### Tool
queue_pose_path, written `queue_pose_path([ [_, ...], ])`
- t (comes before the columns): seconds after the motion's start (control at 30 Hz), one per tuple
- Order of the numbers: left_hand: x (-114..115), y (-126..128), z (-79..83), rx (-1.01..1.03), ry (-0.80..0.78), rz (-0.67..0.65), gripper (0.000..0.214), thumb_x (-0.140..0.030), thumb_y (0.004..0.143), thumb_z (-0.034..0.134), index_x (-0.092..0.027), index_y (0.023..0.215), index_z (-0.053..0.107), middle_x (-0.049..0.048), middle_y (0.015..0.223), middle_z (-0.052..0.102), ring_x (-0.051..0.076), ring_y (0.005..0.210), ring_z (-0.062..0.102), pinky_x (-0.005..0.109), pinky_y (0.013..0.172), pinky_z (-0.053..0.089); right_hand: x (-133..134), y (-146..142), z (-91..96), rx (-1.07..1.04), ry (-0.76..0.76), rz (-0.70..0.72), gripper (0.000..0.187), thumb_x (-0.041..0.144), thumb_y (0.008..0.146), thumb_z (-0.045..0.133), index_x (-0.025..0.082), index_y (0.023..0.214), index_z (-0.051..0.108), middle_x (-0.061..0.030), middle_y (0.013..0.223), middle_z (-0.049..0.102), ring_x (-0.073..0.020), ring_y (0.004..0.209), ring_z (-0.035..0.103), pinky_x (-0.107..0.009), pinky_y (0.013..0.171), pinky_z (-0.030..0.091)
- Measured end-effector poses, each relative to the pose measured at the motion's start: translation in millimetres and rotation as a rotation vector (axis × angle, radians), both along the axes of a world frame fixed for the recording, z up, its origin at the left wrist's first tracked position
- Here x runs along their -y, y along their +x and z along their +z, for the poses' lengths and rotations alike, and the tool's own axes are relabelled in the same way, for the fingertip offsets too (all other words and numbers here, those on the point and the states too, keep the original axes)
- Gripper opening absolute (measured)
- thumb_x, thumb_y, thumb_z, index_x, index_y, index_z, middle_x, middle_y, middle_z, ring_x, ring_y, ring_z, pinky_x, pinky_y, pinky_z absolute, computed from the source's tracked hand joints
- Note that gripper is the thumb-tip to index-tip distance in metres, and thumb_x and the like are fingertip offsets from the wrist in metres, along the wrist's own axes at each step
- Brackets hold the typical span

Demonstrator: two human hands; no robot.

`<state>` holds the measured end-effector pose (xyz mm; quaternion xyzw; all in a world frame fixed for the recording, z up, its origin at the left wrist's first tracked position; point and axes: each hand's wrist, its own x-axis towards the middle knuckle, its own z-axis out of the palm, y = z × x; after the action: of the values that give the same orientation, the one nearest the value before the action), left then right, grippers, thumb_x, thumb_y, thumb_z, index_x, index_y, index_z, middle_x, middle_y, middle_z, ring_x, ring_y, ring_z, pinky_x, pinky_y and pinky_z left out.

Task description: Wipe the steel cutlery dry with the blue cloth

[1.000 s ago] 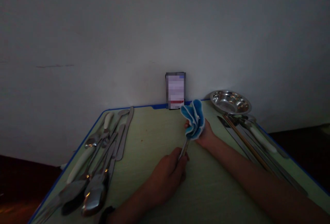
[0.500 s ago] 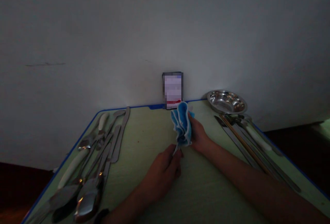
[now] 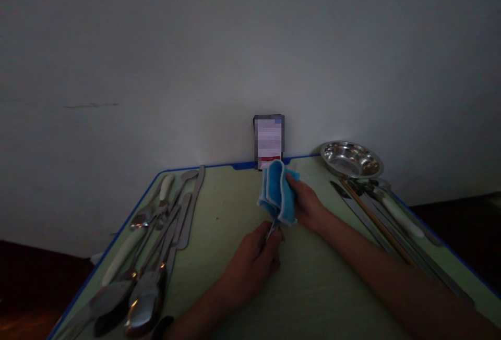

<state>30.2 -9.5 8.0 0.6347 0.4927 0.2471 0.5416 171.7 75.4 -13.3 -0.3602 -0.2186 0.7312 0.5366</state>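
The blue cloth [image 3: 277, 194] sits bunched in the right hand [image 3: 309, 207], which is closed around it, thumb on the near side and fingers behind. The cloth is folded over the far end of a thin metal utensil [image 3: 271, 229]. Only a short stub of its shaft shows between the cloth's lower edge and the left hand [image 3: 254, 256]. The left hand is clenched on the utensil's near end, pinching it between thumb and fingertips just above the table [image 3: 313, 288].

A second ago the cloth fanned out like a rosette farther from the left hand, and a longer stretch of bare shaft showed between the two hands. Now the cloth is flatter, in layered folds, and its bottom edge almost touches the left fingertips. The hands themselves have drawn closer together.

Well to the left of the left hand lies a row of spoons and knives [image 3: 156, 246], lined up along the table's edge. Beyond and to the right of the right hand stands a steel bowl [image 3: 350, 158]. More long cutlery and chopsticks [image 3: 376, 217] lie alongside the right forearm. Straight past the cloth, a small blurred card [image 3: 269, 141] leans against the wall [image 3: 250, 43].
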Motion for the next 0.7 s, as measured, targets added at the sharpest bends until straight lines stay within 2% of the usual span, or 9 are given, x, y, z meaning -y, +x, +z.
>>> queue_pose_path([
  [0.17, 3.3, 0.6, 3.0, -0.098, 0.045, -0.050, 0.029, -0.040, 0.090, 0.030, -0.018, 0.080, 0.047, -0.0056, 0.055, 0.043, 0.011, 0.052, 0.045, 0.022, 0.053, 0.035, -12.9, 6.0, -2.4, -0.096, -0.143, -0.153, 0.023, 0.034, 0.084, 0.046, 0.019, 0.077, 0.062, -0.0005, 0.068, 0.068, -0.0156, 0.064, 0.063, -0.030, 0.062, 0.051],
  [0.23, 5.0, 0.3, 4.0, -0.120, 0.064, -0.068, 0.030, -0.040, 0.090, 0.031, -0.018, 0.079, 0.048, -0.0047, 0.058, 0.045, 0.011, 0.055, 0.047, 0.022, 0.055, 0.035, -16.8, 8.4, -2.8, -0.122, -0.155, -0.180, 0.026, 0.033, 0.086, 0.044, 0.019, 0.075, 0.062, -0.0008, 0.069, 0.068, -0.0152, 0.064, 0.063, -0.029, 0.062, 0.052],
  [0.3, 5.5, -0.2, 3.9, -0.124, 0.061, -0.069, 0.029, -0.040, 0.089, 0.032, -0.018, 0.078, 0.048, -0.0042, 0.060, 0.047, 0.011, 0.056, 0.048, 0.022, 0.055, 0.035, -17.2, 9.7, -2.5, -0.123, -0.129, -0.150, 0.026, 0.033, 0.086, 0.044, 0.018, 0.074, 0.062, -0.0011, 0.068, 0.068, -0.0152, 0.063, 0.063, -0.030, 0.063, 0.052],
  [0.57, 1.7, -0.9, -3.0, 0.032, -0.047, 0.010, 0.029, -0.043, 0.089, 0.034, -0.017, 0.086, 0.047, -0.0061, 0.058, 0.042, 0.009, 0.050, 0.041, 0.021, 0.049, 0.035, -2.7, 5.8, -0.3, -0.007, 0.067, 0.138, 0.016, 0.028, 0.076, 0.060, 0.014, 0.084, 0.062, -0.0022, 0.072, 0.068, -0.0139, 0.063, 0.063, -0.029, 0.066, 0.051],
  [0.63, 1.1, -0.6, -1.7, 0.007, -0.035, 0.001, 0.029, -0.044, 0.088, 0.037, -0.017, 0.087, 0.047, -0.0056, 0.058, 0.044, 0.010, 0.050, 0.042, 0.022, 0.050, 0.035, -2.4, 4.4, -1.5, -0.017, 0.077, 0.133, 0.017, 0.030, 0.075, 0.061, 0.014, 0.083, 0.063, -0.0022, 0.073, 0.068, -0.0138, 0.063, 0.063, -0.029, 0.068, 0.051],
  [0.7, 0.8, -0.4, 0.7, -0.053, 0.003, -0.019, 0.029, -0.043, 0.088, 0.036, -0.017, 0.086, 0.048, -0.0049, 0.058, 0.046, 0.010, 0.052, 0.044, 0.023, 0.052, 0.036, -4.7, 3.9, -2.4, -0.044, 0.046, 0.055, 0.018, 0.032, 0.078, 0.058, 0.015, 0.083, 0.062, -0.0014, 0.071, 0.068, -0.0138, 0.062, 0.063, -0.029, 0.067, 0.051],
])
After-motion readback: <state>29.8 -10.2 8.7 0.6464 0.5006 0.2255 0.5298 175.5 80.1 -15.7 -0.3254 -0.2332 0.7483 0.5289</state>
